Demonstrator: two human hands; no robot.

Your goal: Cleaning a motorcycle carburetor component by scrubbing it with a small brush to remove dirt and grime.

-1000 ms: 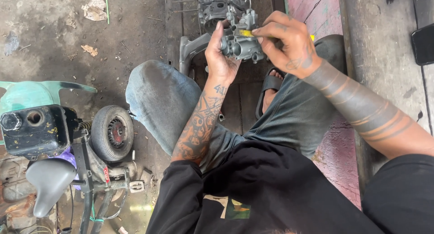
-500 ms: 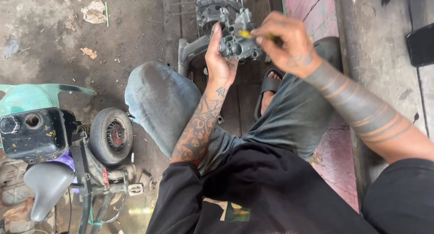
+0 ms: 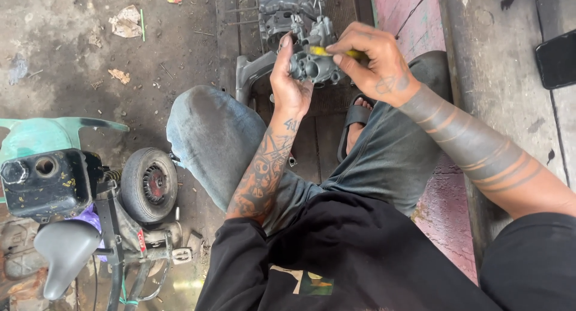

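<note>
Currently the left hand [image 3: 290, 86] grips a grey carburettor [image 3: 314, 63], fingers closed around its left side, thumb up behind it. Right hand [image 3: 375, 65] pinches a yellow-handled tool [image 3: 327, 51] between thumb and fingertips, its tip hidden against the carburettor's top. Beyond the fingers lies an engine part [image 3: 282, 11]; a sandal [image 3: 355, 116] sits below.

We see a small grey cast-metal carburettor body [image 3: 313, 62], with round bores facing us and linkage parts on top, held up in the air above the knees. Our left hand [image 3: 289, 83] grips it from the left side. Across its upper face lies a slim yellow-handled tool [image 3: 329, 51], pinched in the fingers of our right hand [image 3: 375, 65] and touching the carburettor.
</note>
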